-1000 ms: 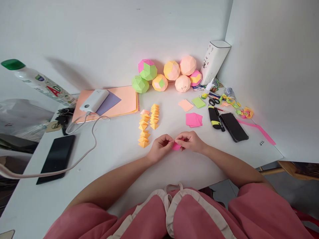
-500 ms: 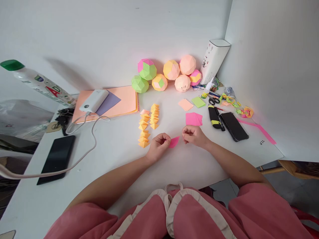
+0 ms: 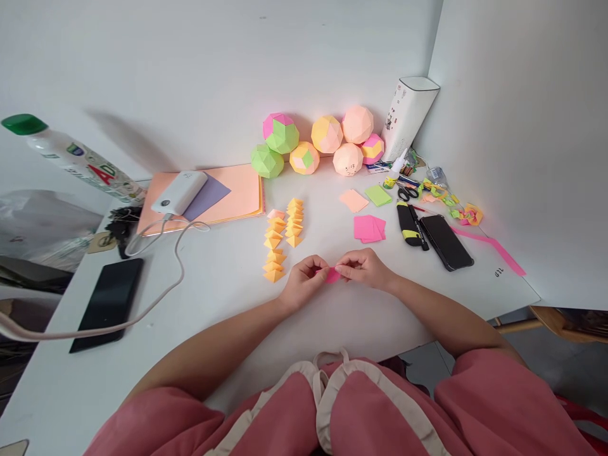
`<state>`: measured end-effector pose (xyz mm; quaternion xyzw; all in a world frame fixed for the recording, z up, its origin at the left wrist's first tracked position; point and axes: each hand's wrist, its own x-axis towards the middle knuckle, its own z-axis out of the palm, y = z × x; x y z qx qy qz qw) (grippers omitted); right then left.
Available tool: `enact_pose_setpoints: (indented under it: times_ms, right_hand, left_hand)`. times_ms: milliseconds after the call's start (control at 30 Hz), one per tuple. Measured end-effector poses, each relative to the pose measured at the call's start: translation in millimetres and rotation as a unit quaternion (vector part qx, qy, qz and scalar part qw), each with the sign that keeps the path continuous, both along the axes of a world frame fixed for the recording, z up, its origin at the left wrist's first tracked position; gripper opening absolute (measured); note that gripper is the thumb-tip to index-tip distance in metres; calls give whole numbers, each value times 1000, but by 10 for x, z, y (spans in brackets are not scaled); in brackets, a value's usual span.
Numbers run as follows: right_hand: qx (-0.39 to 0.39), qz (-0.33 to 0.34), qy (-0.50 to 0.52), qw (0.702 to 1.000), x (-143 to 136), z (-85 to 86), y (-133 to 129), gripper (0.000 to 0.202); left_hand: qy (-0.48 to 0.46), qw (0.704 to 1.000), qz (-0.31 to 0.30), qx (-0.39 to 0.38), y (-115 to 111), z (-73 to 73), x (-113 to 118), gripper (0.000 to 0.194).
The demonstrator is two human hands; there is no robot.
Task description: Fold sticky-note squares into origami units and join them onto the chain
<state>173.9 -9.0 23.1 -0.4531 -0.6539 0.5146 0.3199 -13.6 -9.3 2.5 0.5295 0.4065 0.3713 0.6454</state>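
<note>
A small pink sheet of paper [image 3: 333, 274] is pinched between both hands above the table. My left hand [image 3: 304, 278] grips its left side, and my right hand [image 3: 363, 268] has thumb and finger closed on its right edge. Fingers cover much of the sheet. Just beyond my right hand lies a stack of pink paper squares [image 3: 368, 228]. To the left of my left hand, folded orange paper pieces [image 3: 274, 256] stand in two rows. Peach squares [image 3: 354, 199] and green squares [image 3: 379, 194] rest farther back.
Several faceted paper balls [image 3: 327, 133] line the wall. A utility knife [image 3: 408, 223], scissors [image 3: 407, 193], glue bottle [image 3: 394, 171] and phone [image 3: 448, 241] lie at right. At left are a power bank [image 3: 180, 192] on coloured sheets, its cable, and a black tablet-like device [image 3: 109, 304].
My right hand has moved left and slightly down, closing on the right edge of the pink paper. My left hand keeps its hold in nearly the same place.
</note>
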Motion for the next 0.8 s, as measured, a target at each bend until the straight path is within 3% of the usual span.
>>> enact_pose_setpoints:
  times_ms: [200, 367, 800]
  right_hand:
    - [-18, -21, 32, 999, 28, -19, 32, 22]
    - [-63, -8, 20, 998, 12, -50, 48, 26]
    - [-70, 2, 64, 996, 17, -104, 72, 23]
  left_hand:
    - [-23, 999, 45, -8, 6, -40, 9, 26]
    - [-71, 996, 44, -37, 7, -91, 14, 25]
    - [-65, 996, -66, -14, 15, -57, -30, 21]
